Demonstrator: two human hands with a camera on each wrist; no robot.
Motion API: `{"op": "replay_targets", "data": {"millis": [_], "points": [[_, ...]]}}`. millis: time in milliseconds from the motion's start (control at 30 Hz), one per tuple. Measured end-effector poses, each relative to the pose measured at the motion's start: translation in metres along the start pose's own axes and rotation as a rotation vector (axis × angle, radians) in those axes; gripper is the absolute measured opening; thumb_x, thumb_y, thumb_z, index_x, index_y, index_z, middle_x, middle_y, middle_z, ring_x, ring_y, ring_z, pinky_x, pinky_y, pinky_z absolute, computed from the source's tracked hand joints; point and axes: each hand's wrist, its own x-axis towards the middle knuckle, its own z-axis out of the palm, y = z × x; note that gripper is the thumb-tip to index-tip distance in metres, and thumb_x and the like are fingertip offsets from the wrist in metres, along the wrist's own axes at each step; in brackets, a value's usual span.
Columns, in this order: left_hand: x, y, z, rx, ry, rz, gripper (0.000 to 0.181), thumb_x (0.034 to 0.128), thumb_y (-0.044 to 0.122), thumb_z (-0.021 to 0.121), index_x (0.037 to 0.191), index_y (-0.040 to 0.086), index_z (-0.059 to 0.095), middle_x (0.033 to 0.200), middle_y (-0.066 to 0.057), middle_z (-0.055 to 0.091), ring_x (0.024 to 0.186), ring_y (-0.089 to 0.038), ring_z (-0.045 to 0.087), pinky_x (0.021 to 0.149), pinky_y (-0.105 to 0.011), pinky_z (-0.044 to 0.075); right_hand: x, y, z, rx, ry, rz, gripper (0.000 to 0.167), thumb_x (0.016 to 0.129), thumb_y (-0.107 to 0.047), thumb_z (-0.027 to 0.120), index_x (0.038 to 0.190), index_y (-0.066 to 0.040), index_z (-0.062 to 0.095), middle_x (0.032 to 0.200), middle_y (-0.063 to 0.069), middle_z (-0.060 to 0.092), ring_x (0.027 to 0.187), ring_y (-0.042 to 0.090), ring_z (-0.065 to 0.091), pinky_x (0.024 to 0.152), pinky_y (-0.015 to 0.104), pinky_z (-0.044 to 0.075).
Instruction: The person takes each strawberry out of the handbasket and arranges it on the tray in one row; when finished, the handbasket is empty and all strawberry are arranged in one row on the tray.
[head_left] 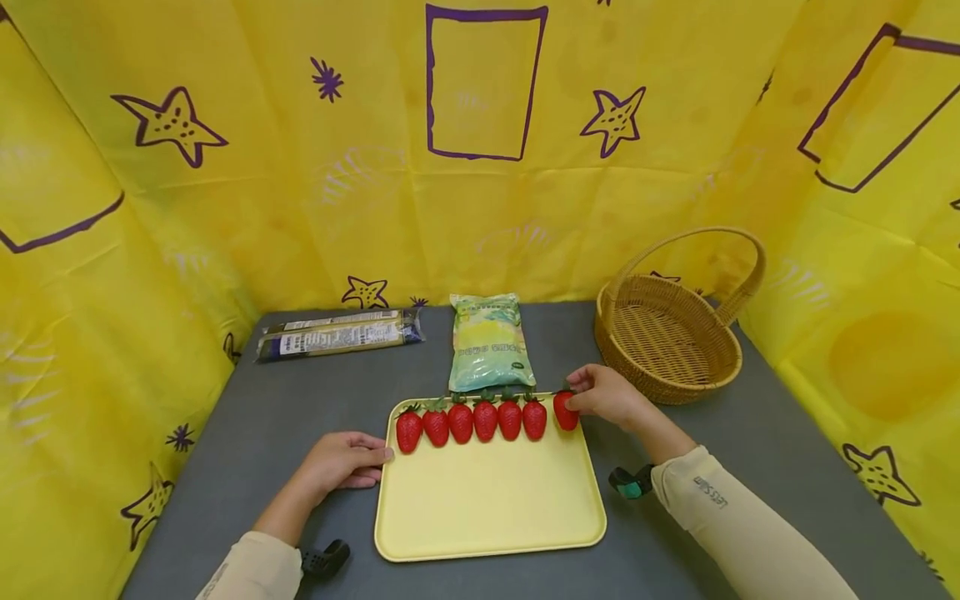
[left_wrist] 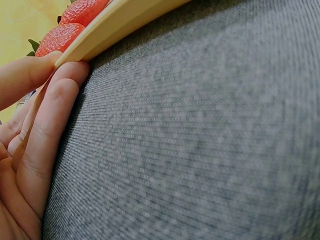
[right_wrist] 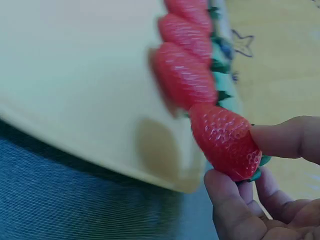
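A pale yellow tray (head_left: 487, 500) lies on the grey table, with several red strawberries (head_left: 484, 420) in a row along its far edge, green leaves pointing away. My right hand (head_left: 611, 397) pinches one more strawberry (right_wrist: 225, 142) between thumb and fingers above the tray's far right corner; its shadow falls on the tray in the right wrist view. At the tray's left edge my left hand (head_left: 341, 463) grips the rim, thumb on top and fingers beneath, as the left wrist view shows (left_wrist: 45, 110).
A green and yellow packet (head_left: 491, 342) lies just behind the tray. Long clear-wrapped packages (head_left: 341, 335) lie at the back left. A wicker basket (head_left: 667, 333) with a tall handle stands at the back right. Yellow patterned cloth (head_left: 480, 217) closes off the back and sides.
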Motion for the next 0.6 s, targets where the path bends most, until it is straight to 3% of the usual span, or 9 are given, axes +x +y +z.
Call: {"op": "replay_targets", "data": {"millis": [100,267,600], "points": [[-0.001,0.0,0.0,0.003,0.004,0.004,0.046,0.0788,0.028,0.085,0.11,-0.002,0.069,0.086,-0.01,0.071,0.071,-0.023,0.07,0.065,-0.035,0.06,0.005,0.006,0.01,-0.119,0.067,-0.006,0.041,0.08,-0.001,0.074,0.116,0.006,0.054,0.104,0.016,0.057,0.089,0.026,0.058,0.075,0.039,0.056],[-0.001,0.003,0.0,0.014,0.006,0.005,0.046,0.0794,0.028,0.084,0.11,-0.003,0.068,0.086,-0.01,0.071,0.071,-0.023,0.07,0.064,-0.035,0.06,0.008,0.011,0.018,-0.306,0.112,-0.03,0.034,0.079,-0.007,0.077,0.109,-0.002,0.061,0.097,0.009,0.061,0.087,0.024,0.057,0.069,0.035,0.051],[0.001,0.001,0.001,0.006,0.013,-0.011,0.045,0.0792,0.027,0.084,0.11,-0.002,0.069,0.085,-0.01,0.071,0.07,-0.023,0.07,0.063,-0.035,0.06,0.007,0.012,0.023,-0.488,0.165,-0.058,0.02,0.081,-0.008,0.074,0.098,-0.007,0.065,0.085,0.003,0.061,0.077,0.02,0.056,0.064,0.034,0.049]]}}
